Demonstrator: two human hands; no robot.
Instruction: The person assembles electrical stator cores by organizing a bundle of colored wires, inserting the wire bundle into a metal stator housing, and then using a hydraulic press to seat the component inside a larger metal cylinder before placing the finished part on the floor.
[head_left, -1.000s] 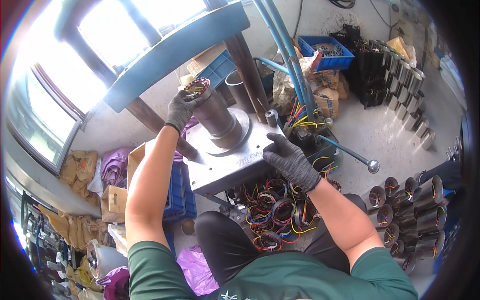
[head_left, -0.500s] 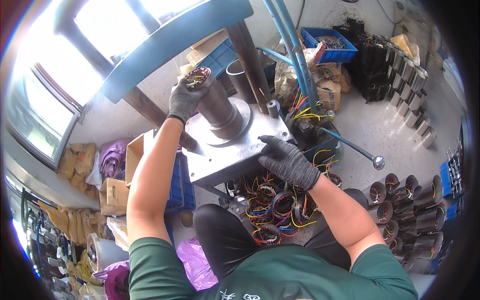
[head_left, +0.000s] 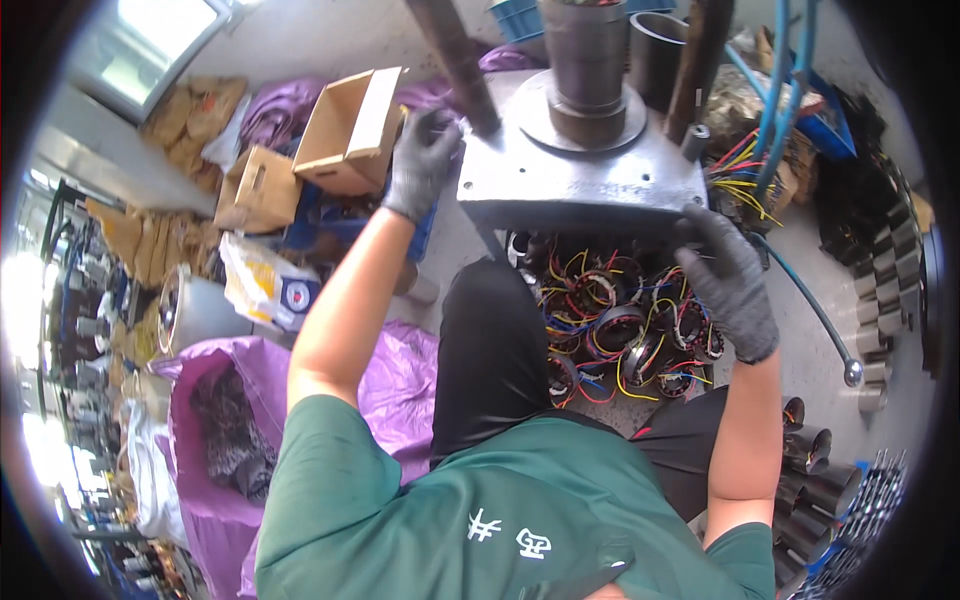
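Observation:
A dark metal cylinder [head_left: 586, 60] stands upright on a round disc [head_left: 535, 112] on the press's steel plate [head_left: 590, 185]; its top is cut off by the upper edge. My left hand [head_left: 425, 170], in a grey knit glove, hovers beside the plate's left corner and the left post, fingers loosely apart and holding nothing. By the front right corner of the plate is my right hand [head_left: 733, 290], gloved alike, with its fingers spread and nothing in them. Under the plate lie several wound stators [head_left: 620, 328] with red, yellow and blue leads.
Cardboard boxes [head_left: 345, 135] stand left of the press, above a blue crate. A purple sack [head_left: 215, 355] gapes open at the lower left. On the right, a lever with a ball end [head_left: 852, 372] sticks out, near stacked metal cylinders [head_left: 885, 265].
My left hand has let go of the cylinder's top and come down left of the plate. My right hand stays by the plate's right corner. The view has swung left and down.

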